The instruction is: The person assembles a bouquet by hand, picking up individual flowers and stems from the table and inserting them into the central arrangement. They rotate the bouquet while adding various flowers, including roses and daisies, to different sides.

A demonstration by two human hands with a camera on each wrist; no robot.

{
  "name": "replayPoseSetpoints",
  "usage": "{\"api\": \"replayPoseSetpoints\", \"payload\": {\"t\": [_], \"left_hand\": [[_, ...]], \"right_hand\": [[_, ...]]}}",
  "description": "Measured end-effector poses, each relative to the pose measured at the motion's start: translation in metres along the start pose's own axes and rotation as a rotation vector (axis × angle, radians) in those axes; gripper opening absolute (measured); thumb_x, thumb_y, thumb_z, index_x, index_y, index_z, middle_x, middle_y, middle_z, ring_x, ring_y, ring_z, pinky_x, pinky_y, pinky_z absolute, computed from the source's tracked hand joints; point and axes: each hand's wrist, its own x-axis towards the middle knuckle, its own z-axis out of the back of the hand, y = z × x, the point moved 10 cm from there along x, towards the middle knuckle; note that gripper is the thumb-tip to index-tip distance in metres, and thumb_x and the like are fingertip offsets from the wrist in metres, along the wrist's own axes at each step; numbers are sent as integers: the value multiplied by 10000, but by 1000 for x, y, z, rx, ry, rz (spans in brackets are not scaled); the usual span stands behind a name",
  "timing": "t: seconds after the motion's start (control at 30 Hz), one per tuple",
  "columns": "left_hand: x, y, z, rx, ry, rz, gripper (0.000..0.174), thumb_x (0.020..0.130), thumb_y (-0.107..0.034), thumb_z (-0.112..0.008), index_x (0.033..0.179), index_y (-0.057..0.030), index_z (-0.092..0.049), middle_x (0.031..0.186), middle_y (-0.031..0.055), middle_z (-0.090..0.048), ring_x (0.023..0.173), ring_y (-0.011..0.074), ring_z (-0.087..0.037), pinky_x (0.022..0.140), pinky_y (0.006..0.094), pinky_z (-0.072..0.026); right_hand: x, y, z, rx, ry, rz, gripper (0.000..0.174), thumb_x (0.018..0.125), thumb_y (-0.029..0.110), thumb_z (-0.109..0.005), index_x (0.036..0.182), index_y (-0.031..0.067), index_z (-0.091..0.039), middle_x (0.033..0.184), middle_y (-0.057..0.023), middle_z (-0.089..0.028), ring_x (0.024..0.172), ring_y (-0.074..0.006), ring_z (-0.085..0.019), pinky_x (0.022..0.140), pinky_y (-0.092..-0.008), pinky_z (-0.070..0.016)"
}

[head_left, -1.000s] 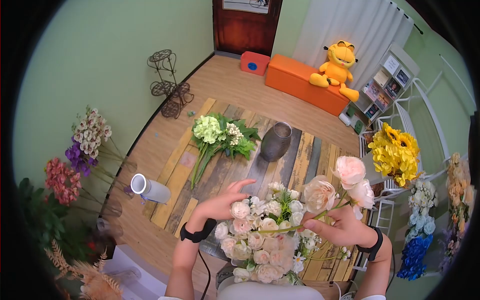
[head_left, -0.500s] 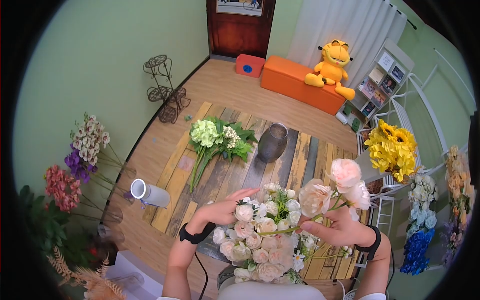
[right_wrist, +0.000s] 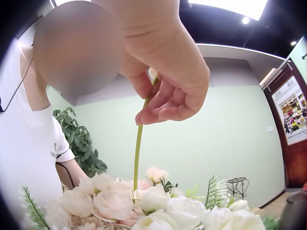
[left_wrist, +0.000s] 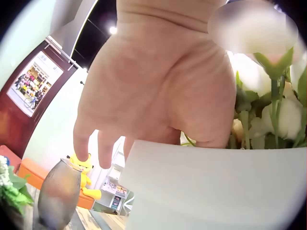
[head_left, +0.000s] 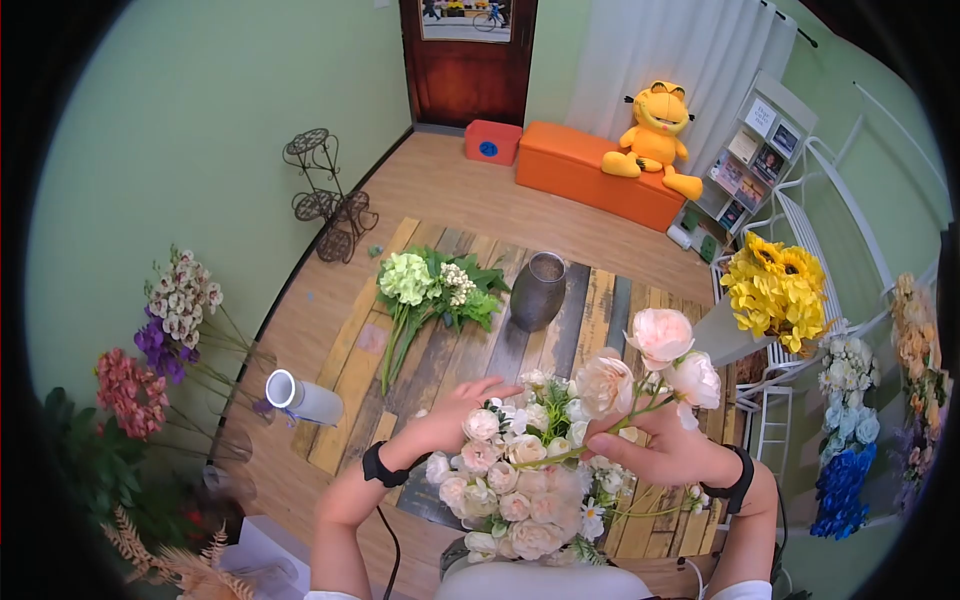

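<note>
My right hand (head_left: pixel 668 448) pinches the green stem (right_wrist: pixel 137 155) of a spray of large pale pink roses (head_left: pixel 660 337) between thumb and fingers. The stem's lower part runs down among white and blush flowers (head_left: pixel 535 490) massed close to my body. These flowers stand in a smooth white container (left_wrist: pixel 216 187), whose rim shows in the left wrist view. On the far left side of the flowers is my left hand (head_left: pixel 450 420), its fingers stretched out straight. Its thumb is partly hidden behind the white rim.
On the plank table (head_left: pixel 585 310) stand a dark grey vase (head_left: pixel 538 292) and a green bunch with a hydrangea (head_left: pixel 406 278). A white vase (head_left: pixel 305 397) is at the left edge. Yellow sunflowers (head_left: pixel 775 290) rise on the right, beside hanging blue flowers (head_left: pixel 845 490).
My right hand and the pink roses have moved left, closer over the massed flowers. The left hand stays beside them with fingers extended. The head view has shifted slightly.
</note>
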Motion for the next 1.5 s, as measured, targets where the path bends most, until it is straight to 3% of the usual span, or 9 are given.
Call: {"api": "replayPoseSetpoints", "payload": {"t": [0.23, 0.33, 0.43, 0.6, 0.63, 0.73, 1.1, 1.17, 1.5], "left_hand": [[-9, 1, 11, -438, -103, 9, 783, 609, -231, -731, 1274, -61, -356, 1323, 143, -341, 1214, 227, -329, 982, 343, -297], [-18, 27, -19, -1049, -117, 143, 800, 578, -155, -766, 1259, -51, -358, 1204, 86, -437, 1152, 192, -386, 982, 310, -301], [-21, 27, 1, -389, -314, -47, 792, 593, -145, -759, 1264, -43, -350, 1130, 66, -504, 1090, 167, -449, 965, 300, -324], [-29, 34, -6, -936, -362, 203, 561, 654, -142, -702, 1149, -60, -451, 1004, 14, -546, 957, 128, -507, 871, 274, -385], [-34, 49, -23, -1277, -399, 340, 470, 669, -138, -680, 1092, -70, -487, 944, -9, -550, 915, 111, -507, 834, 259, -396], [-24, 40, -15, -1137, -320, 198, 269, 772, -123, -611, 1013, -61, -510, 928, 22, -591, 840, 110, -549, 777, 249, -438], [-26, 3, 23, -998, -380, 142, 293, 709, -92, -656, 930, -75, -465, 862, -35, -523, 806, 47, -489, 720, 212, -415], [-26, 3, 19, -1021, -356, 134, 297, 709, -84, -657, 929, -77, -458, 850, -39, -513, 805, 42, -482, 714, 207, -414], [-32, 26, 7, -1180, -435, 235, 136, 823, -50, -517, 936, -79, -448, 863, -17, -520, 792, 60, -497, 709, 219, -429]], "right_hand": [[-10, -5, 32, 104, -321, 145, 161, 884, 128, -498, 809, -3, -554, 783, -63, -561, 721, -141, -576, 630, -256, -451], [-11, -8, 40, 283, -412, 173, 158, 901, 146, -467, 851, 2, -504, 771, -61, -551, 694, -133, -578, 611, -245, -456], [-14, -2, 44, 217, -448, 257, 152, 909, 158, -447, 865, 13, -461, 763, -59, -540, 674, -116, -570, 603, -228, -456], [-30, 7, 61, 118, -626, 427, 153, 912, 161, -440, 854, 21, -458, 757, -57, -532, 634, -107, -561, 588, -228, -450], [-29, 5, 60, 118, -625, 429, 153, 912, 161, -440, 854, 21, -458, 757, -57, -532, 634, -107, -561, 588, -228, -450], [-18, -3, 50, 125, -530, 322, 151, 905, 149, -455, 837, 15, -465, 742, -66, -550, 628, -114, -568, 569, -241, -448], [15, -31, -13, -257, -149, 114, 168, 817, 173, -589, 792, 7, -588, 645, -99, -570, 573, -186, -565, 524, -289, -439], [23, -46, -23, -238, -23, 37, 177, 839, 192, -576, 846, 15, -595, 702, -24, -614, 605, -93, -542, 545, -228, -427], [45, -72, -23, -52, 13, -163, 215, 841, 211, -576, 793, 5, -615, 643, -28, -633, 542, -44, -521, 493, -217, -410]]}}
